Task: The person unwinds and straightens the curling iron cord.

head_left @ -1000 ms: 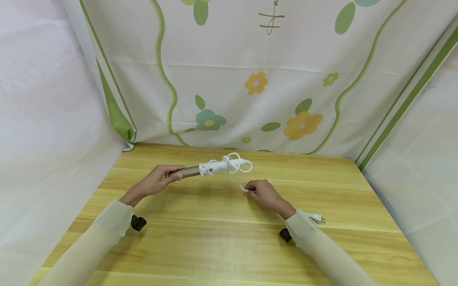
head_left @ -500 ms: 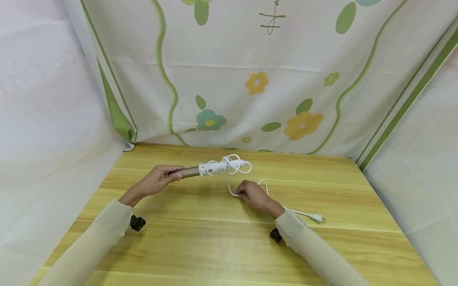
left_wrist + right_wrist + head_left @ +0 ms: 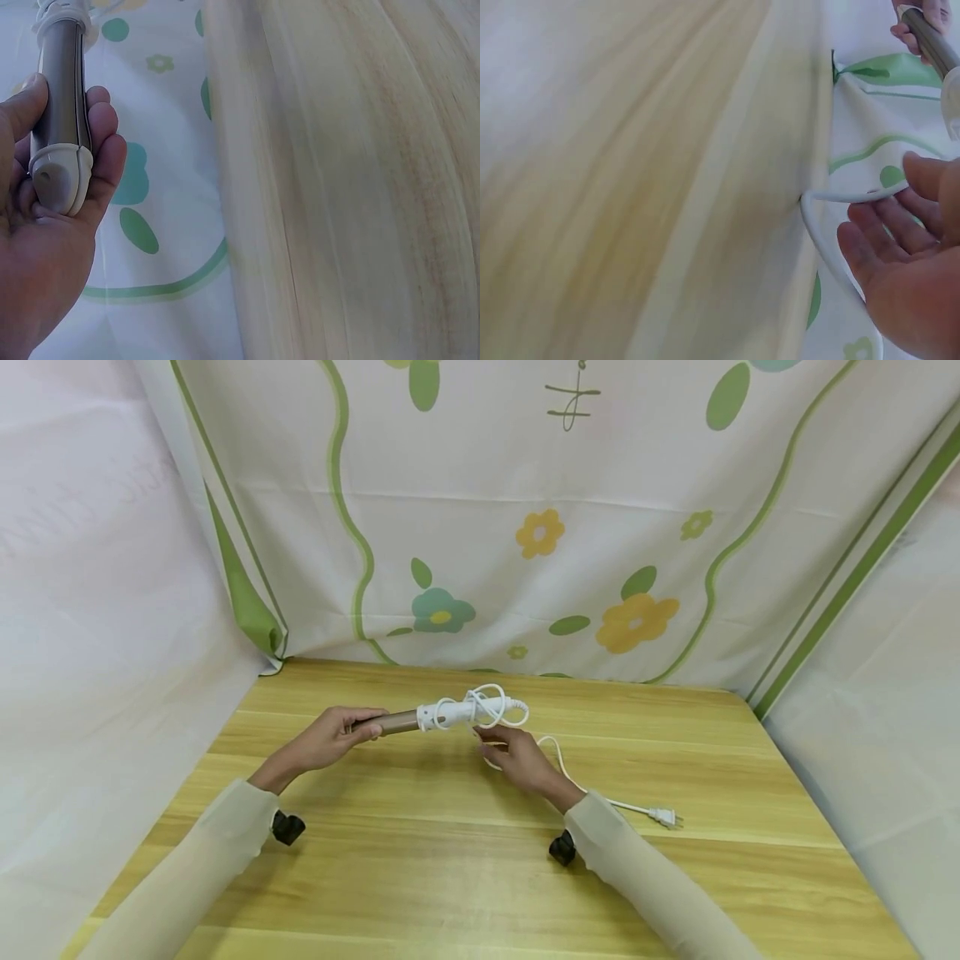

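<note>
A curling iron (image 3: 453, 712) with a white handle and a gold-brown barrel is held up over the wooden table, tilted slightly. My left hand (image 3: 330, 739) grips it by the barrel end; in the left wrist view, fingers and thumb wrap around the barrel (image 3: 61, 90) near its pale tip. Loops of white cord (image 3: 491, 703) are wound loosely around the handle. Just below the handle, my right hand (image 3: 521, 760) pinches the cord; in the right wrist view the cord (image 3: 840, 197) runs between thumb and fingertips. From there it trails right to a two-prong plug (image 3: 663, 817).
The wooden table (image 3: 450, 868) spans the space under both arms. A white cloth (image 3: 465, 560) with flowers and green vines hangs behind its back edge, and pale cloth sides (image 3: 112, 610) stand left and right. Small black devices (image 3: 288, 827) sit at both wrists.
My right hand has moved left and up along with the cord, closer to the handle. More cord shows on the table behind it. The left hand and curling iron have stayed nearly still.
</note>
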The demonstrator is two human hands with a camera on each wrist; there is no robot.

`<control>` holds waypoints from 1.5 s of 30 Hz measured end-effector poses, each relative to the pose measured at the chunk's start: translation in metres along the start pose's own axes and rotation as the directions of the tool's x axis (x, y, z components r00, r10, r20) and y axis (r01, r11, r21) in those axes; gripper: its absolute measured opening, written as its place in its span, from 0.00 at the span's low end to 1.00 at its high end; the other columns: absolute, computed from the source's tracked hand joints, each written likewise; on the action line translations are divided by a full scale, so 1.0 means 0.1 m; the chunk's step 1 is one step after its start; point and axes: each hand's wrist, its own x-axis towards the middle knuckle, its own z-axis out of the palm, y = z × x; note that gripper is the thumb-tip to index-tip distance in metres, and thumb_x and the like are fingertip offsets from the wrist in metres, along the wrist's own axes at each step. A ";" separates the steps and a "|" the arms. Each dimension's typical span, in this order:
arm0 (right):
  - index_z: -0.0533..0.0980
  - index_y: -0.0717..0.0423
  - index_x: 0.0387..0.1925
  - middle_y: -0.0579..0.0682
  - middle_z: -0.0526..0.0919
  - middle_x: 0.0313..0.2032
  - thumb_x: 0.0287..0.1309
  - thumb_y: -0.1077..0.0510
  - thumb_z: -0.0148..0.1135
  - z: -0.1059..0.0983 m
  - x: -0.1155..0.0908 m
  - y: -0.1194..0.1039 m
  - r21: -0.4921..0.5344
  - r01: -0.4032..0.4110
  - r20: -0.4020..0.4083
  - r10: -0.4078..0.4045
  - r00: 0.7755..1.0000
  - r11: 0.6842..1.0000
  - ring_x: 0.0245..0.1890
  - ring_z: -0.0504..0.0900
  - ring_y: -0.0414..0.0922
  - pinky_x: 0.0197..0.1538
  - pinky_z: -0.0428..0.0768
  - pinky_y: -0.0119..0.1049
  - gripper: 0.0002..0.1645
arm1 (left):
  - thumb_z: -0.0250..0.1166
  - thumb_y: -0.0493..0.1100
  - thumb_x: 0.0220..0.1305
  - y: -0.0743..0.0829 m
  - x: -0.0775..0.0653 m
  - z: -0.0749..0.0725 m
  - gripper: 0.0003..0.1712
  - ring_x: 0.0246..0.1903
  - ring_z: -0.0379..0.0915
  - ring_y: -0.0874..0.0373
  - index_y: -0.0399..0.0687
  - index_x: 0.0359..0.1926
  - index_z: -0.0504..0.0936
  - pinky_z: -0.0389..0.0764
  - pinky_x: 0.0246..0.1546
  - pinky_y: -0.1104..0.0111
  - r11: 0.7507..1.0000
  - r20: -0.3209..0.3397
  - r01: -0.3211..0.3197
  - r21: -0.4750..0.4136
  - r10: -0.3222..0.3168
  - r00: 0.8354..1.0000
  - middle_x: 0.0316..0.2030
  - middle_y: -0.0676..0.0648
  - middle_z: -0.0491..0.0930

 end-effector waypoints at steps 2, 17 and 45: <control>0.77 0.54 0.61 0.51 0.83 0.55 0.71 0.55 0.56 0.01 0.02 -0.03 0.019 0.006 -0.018 -0.006 1.000 1.000 0.53 0.83 0.48 0.55 0.80 0.43 0.20 | 0.56 0.46 0.75 0.00 -0.01 0.00 0.26 0.43 0.79 0.55 0.37 0.67 0.72 0.81 0.41 0.63 1.000 0.000 0.002 -0.003 -0.002 1.000 0.51 0.38 0.82; 0.84 0.64 0.36 0.58 0.87 0.30 0.59 0.67 0.66 -0.15 0.16 -0.08 0.159 0.021 -0.239 0.018 0.971 0.987 0.31 0.84 0.43 0.39 0.83 0.41 0.04 | 0.55 0.46 0.75 0.01 -0.10 -0.06 0.25 0.45 0.80 0.60 0.39 0.67 0.72 0.82 0.46 0.61 1.000 0.022 0.015 -0.023 -0.015 1.000 0.52 0.38 0.82; 0.85 0.63 0.41 0.57 0.86 0.35 0.61 0.57 0.68 -0.53 0.12 -0.20 0.275 0.049 -0.208 0.010 0.978 0.960 0.31 0.79 0.41 0.35 0.78 0.29 0.13 | 0.54 0.46 0.75 -0.22 -0.25 -0.21 0.26 0.40 0.78 0.64 0.35 0.67 0.71 0.80 0.42 0.59 0.998 0.012 0.048 0.047 -0.049 0.999 0.47 0.37 0.83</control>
